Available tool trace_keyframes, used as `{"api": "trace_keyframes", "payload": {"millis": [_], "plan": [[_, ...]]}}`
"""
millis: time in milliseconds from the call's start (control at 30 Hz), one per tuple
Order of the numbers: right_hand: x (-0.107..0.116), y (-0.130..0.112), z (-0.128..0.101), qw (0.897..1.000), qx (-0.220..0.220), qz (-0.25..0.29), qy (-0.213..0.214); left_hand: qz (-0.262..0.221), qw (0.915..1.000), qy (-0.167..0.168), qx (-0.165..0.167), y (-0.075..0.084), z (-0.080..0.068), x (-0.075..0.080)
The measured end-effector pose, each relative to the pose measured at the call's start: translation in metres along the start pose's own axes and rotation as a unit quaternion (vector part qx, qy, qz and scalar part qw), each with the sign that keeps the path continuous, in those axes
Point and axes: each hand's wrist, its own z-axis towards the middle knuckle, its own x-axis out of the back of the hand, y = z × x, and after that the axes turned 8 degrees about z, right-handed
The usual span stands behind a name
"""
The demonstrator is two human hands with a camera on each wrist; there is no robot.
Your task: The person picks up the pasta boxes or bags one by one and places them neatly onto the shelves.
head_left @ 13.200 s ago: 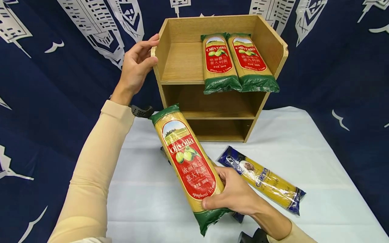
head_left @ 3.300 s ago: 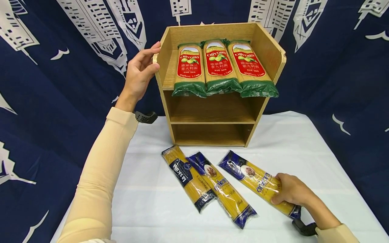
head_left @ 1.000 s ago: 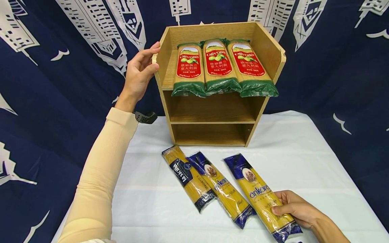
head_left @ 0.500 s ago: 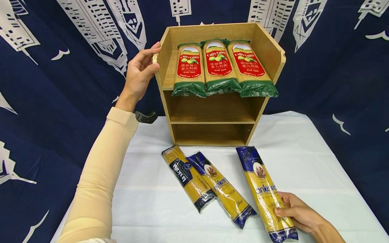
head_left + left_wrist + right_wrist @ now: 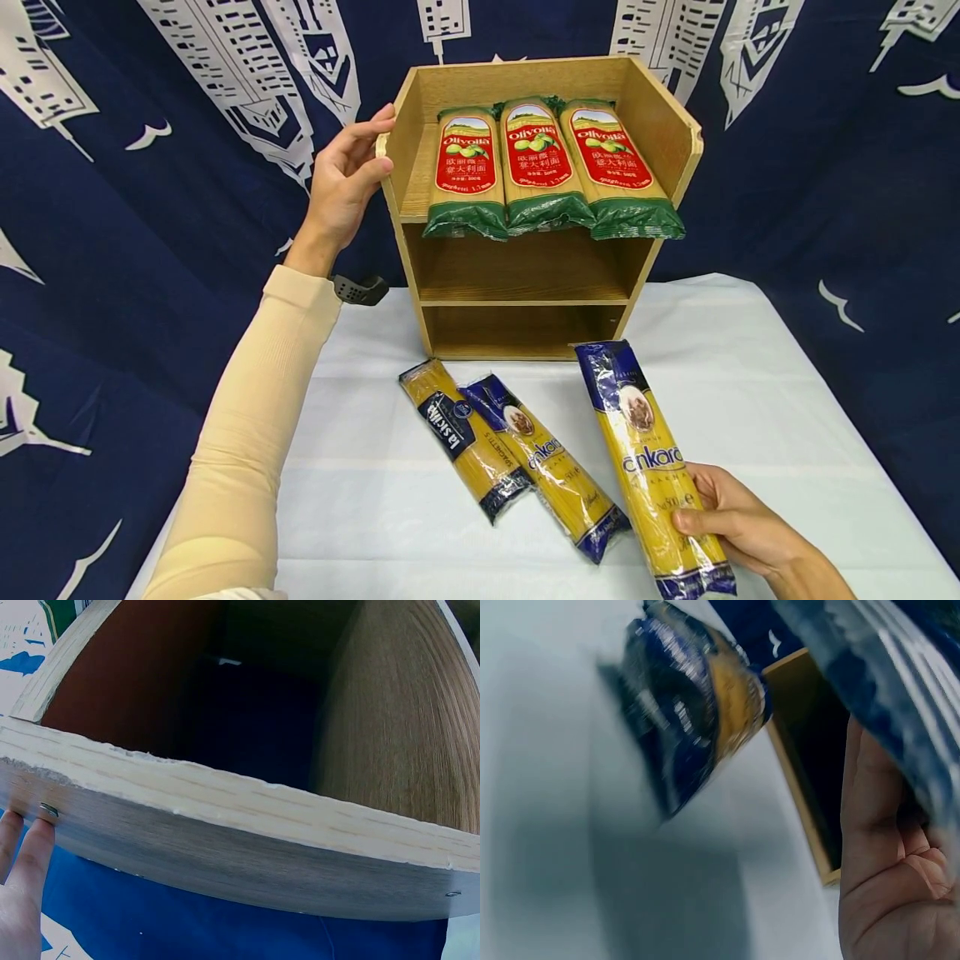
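Over the white table [image 5: 360, 483], the right hand [image 5: 742, 527] grips the yellow ankara pack [image 5: 651, 450] near its lower end, its long axis running away and slightly leftward, the far blue end pointing toward the wooden shelf [image 5: 525, 267], whose side the left hand [image 5: 339, 179] touches with extended fingers

Room at the lower bays; the top is crowded.
The wooden shelf [image 5: 666, 125] opens nearward at its middle bay [image 5: 522, 262] and bottom bay [image 5: 513, 333]. Three red-labelled packs [image 5: 541, 162] span the top, overhanging; the left hand [image 5: 343, 173] bars its left edge. The la sicilia pack [image 5: 467, 442] and an ankara pack [image 5: 553, 472] obstruct the near approach; cloth [image 5: 810, 433] lies bare right of the held pack [image 5: 642, 467].
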Motion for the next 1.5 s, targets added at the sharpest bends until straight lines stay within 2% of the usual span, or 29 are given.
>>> {"api": "trace_keyframes", "payload": {"millis": [300, 733, 933, 1233, 1500], "plan": [[-0.021, -0.017, 0.012, 0.996, 0.061, -0.056, -0.016, -0.009, 0.9999, 0.006, 0.011, 0.003, 0.001, -0.002], [-0.038, -0.051, 0.038, 0.99, 0.103, -0.09, 0.015, -0.004, 1.0, 0.003, -0.003, -0.004, -0.002, 0.002], [-0.042, -0.061, 0.047, 0.988, 0.117, -0.084, 0.047, 0.001, 1.0, 0.001, -0.007, -0.004, -0.001, 0.001], [-0.041, -0.06, 0.061, 0.992, 0.123, -0.015, 0.026, -0.004, 1.0, 0.0, 0.0, -0.002, 0.0, 0.0], [-0.041, -0.069, 0.077, 0.988, 0.124, -0.025, 0.09, -0.001, 1.0, -0.003, -0.009, -0.003, 0.0, 0.0]]}}
